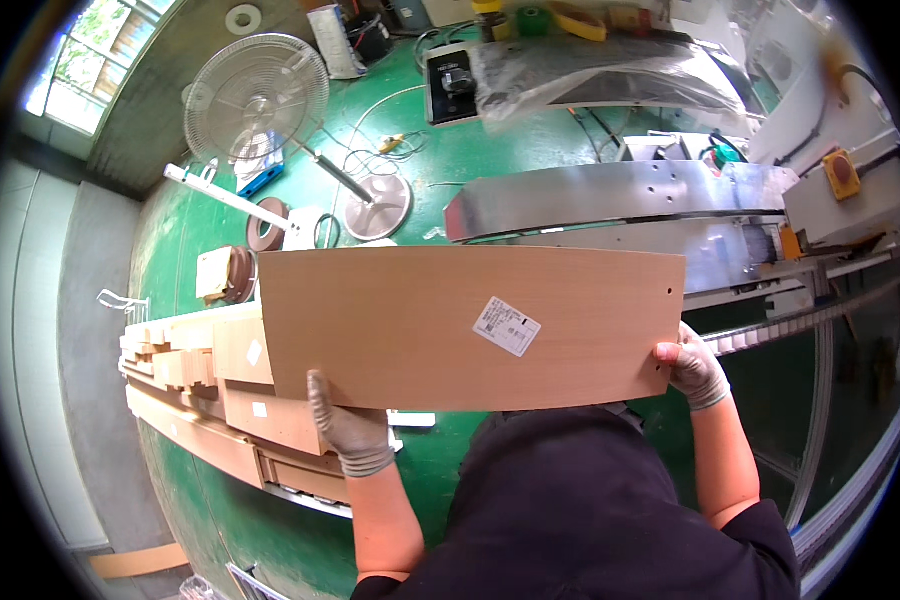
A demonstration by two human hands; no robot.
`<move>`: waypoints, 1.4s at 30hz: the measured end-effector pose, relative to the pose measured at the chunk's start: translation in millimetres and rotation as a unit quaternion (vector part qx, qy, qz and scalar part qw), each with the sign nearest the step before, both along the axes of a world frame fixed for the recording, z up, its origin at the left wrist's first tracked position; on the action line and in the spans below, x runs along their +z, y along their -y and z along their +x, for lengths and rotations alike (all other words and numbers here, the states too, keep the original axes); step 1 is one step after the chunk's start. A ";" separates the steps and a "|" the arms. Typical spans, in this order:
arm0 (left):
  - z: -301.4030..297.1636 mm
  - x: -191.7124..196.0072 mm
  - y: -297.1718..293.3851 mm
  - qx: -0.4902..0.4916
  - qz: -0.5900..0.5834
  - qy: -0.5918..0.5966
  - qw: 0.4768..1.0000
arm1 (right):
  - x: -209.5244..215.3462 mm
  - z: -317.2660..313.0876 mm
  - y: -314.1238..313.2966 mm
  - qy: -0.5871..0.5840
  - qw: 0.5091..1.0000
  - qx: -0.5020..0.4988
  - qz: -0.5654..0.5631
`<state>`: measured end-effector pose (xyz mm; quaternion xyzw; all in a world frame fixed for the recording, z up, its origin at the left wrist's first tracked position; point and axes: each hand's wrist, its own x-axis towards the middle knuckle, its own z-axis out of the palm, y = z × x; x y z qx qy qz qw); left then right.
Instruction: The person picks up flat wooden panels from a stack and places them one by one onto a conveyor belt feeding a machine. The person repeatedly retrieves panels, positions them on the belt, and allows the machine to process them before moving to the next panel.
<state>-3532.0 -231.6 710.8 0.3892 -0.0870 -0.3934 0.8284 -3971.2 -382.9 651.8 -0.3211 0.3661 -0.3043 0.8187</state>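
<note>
A wide wood-grain board (400,320) with a white printed label (507,326) is held level in front of my body. Two small dark holes show near its right end. My left hand (352,425), in a pale work glove, grips the lower edge toward the left, thumb on the upper face and fingers hidden beneath. On the right end, my right hand (697,370), also gloved, is closed around the edge beside the lower hole, with a bare thumb tip on top. Both hands bear the board together.
Stacked wood-grain boards (195,435) lie low on the left. A standing fan (258,95) and brown edging rolls (267,225) are beyond. A metal machine bed (620,192) and a roller rail (800,318) stand to the right. Cables (370,135) cross the green floor.
</note>
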 end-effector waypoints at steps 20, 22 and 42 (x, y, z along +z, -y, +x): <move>-3.6 -8.7 19.1 -0.065 -0.074 -0.001 0.995 | 24.1 -49.1 7.8 -0.047 0.991 -0.106 -0.065; -6.2 -8.8 16.6 -0.066 -0.066 -0.017 0.996 | 25.5 -51.8 9.7 -0.060 0.989 -0.119 -0.070; -25.2 -22.7 9.3 -0.095 0.150 0.229 0.957 | -44.9 -74.1 19.8 0.089 0.934 -0.344 0.039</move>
